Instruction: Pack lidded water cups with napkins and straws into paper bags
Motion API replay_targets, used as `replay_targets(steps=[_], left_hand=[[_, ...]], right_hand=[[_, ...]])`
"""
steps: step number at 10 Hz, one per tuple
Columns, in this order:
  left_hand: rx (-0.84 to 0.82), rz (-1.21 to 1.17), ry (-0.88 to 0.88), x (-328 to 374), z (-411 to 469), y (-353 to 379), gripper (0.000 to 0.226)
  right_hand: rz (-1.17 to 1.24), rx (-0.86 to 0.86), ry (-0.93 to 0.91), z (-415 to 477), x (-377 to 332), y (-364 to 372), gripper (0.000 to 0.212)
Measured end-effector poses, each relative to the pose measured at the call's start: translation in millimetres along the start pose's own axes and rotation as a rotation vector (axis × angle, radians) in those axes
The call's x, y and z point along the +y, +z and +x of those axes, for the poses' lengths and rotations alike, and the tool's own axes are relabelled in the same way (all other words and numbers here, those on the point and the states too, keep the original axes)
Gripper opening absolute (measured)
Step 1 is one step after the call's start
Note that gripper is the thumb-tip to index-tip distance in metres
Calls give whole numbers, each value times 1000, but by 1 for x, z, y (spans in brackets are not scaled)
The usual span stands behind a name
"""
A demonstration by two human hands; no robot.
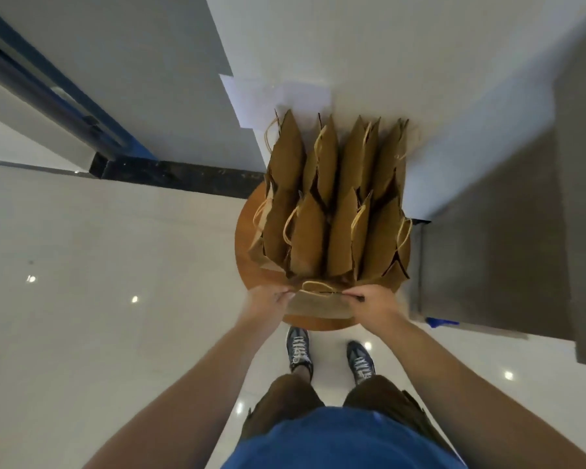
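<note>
Front paper bag (318, 307) between left grip (268, 299) and right grip (372, 302), each pinching its top edge (inside hidden)

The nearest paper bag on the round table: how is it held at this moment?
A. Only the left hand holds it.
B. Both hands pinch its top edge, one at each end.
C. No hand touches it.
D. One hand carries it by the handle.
B: the left hand and the right hand each pinch one end of the top edge of the nearest paper bag, near the front rim of the round table.
</note>
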State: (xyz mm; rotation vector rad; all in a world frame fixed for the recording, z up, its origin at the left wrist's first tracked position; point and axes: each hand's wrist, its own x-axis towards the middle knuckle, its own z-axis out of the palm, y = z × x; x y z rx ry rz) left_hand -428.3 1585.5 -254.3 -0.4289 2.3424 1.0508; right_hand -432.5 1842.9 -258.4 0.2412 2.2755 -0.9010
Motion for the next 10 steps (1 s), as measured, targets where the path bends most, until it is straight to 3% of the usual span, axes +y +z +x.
replay_targets(steps=[2, 4, 5, 9, 10], left_hand=[[-108, 115, 46, -7, 33, 2, 19], [-186, 201, 89, -10, 38, -2, 18], [-180, 186, 95, -12, 40, -3, 14], [-91, 161, 97, 12, -2, -14, 46], [-53, 150, 166, 23, -17, -18, 53]], right_hand=[[161, 83, 171, 13, 10, 29, 20], [99, 93, 204, 16, -1, 35, 27], [68, 77, 205, 15, -6, 34, 31], [-133, -42, 120, -13, -23, 6, 56], [-134, 24, 59, -20, -26, -10, 59]])
